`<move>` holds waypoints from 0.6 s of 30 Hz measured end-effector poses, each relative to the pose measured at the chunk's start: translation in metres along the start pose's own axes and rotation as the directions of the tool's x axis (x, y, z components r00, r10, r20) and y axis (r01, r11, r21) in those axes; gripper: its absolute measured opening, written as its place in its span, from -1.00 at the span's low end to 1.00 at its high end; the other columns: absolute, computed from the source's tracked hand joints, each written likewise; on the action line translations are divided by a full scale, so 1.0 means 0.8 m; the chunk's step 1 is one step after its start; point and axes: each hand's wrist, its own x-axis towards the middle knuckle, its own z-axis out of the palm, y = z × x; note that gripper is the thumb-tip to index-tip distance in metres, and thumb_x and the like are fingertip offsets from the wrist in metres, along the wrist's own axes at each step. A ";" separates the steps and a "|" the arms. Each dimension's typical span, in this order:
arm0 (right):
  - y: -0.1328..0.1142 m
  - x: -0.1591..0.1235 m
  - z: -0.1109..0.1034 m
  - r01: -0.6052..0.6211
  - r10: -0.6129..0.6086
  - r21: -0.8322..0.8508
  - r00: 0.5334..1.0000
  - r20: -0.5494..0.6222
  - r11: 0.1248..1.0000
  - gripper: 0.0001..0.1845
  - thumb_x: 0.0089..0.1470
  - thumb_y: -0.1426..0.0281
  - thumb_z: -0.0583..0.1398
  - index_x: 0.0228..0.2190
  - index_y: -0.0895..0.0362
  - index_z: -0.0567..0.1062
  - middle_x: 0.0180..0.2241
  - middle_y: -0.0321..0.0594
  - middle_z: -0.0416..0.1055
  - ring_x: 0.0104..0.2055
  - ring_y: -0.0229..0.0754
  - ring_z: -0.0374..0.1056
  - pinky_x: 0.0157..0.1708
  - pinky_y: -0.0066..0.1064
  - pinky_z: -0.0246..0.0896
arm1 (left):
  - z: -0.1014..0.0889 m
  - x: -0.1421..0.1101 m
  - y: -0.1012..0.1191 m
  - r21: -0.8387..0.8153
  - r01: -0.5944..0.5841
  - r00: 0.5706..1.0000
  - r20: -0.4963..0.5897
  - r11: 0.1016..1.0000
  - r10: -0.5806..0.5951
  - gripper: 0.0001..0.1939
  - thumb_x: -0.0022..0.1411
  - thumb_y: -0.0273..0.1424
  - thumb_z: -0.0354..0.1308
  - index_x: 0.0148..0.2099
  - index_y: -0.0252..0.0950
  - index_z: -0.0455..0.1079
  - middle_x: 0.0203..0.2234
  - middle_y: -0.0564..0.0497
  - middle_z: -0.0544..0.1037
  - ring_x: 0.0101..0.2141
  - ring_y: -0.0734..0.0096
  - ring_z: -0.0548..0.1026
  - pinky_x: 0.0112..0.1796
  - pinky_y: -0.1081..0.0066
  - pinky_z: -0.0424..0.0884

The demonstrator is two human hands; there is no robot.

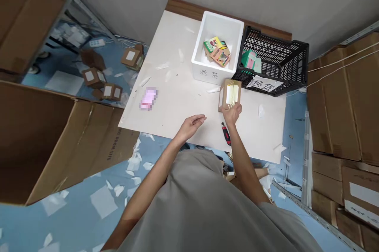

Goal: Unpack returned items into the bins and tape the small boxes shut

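Note:
My right hand (pixel 232 114) grips the near end of a small brown cardboard box (pixel 225 93) on the white table (pixel 177 106). A white label and shiny yellowish tape cover part of the box's top. My left hand (pixel 192 126) is above the table's near edge, fingers stretched out and holding nothing. Between my arms, close to my right wrist, lies a red and black utility knife (pixel 226 133). Just beyond the small box are a white foam box (pixel 213 71) holding several small colourful packets (pixel 217 50) and a black plastic crate (pixel 276 62) with green packages inside.
A blurred pink item (pixel 148 99) lies on the table's left side. At the left stands a large open carton (pixel 89 133); small boxes (pixel 94 77) and paper scraps litter the blue floor (pixel 85 224). Shelved cartons (pixel 340 102) line the right.

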 end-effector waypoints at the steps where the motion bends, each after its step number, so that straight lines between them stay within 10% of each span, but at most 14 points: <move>1: 0.003 -0.003 0.000 0.016 -0.016 0.011 1.000 -0.010 1.000 -0.04 -0.02 0.30 0.47 0.34 0.18 0.30 0.41 0.36 0.24 0.52 0.43 0.11 0.42 0.32 0.28 | -0.002 -0.004 -0.005 0.000 0.008 1.000 -0.022 1.000 -0.008 -0.31 0.27 0.11 0.45 0.22 -0.29 0.67 0.22 -0.26 0.71 0.27 -0.12 0.64 0.41 -0.05 0.44; 8: 0.023 -0.079 0.003 0.351 -0.360 0.114 0.930 0.071 0.930 -0.04 0.09 0.19 0.43 0.40 0.14 0.24 0.34 0.18 0.32 0.45 0.28 0.24 0.50 0.19 0.24 | -0.059 -0.038 -0.058 -0.060 0.074 0.964 -0.253 0.995 -0.087 -0.26 0.17 0.11 0.50 0.21 -0.30 0.65 0.21 -0.32 0.71 0.24 -0.17 0.65 0.36 -0.10 0.47; 18: 0.025 -0.158 0.037 0.747 -0.671 0.150 0.465 0.578 0.647 0.01 0.17 0.26 0.42 0.53 0.17 0.25 0.63 0.29 0.03 0.67 0.41 -0.01 0.55 0.31 0.12 | -0.153 -0.021 -0.136 0.079 0.290 0.847 -0.486 0.954 -0.217 -0.07 0.13 -0.42 0.35 0.55 -0.37 0.33 0.50 -0.41 0.42 0.32 -0.17 0.59 0.34 -0.06 0.50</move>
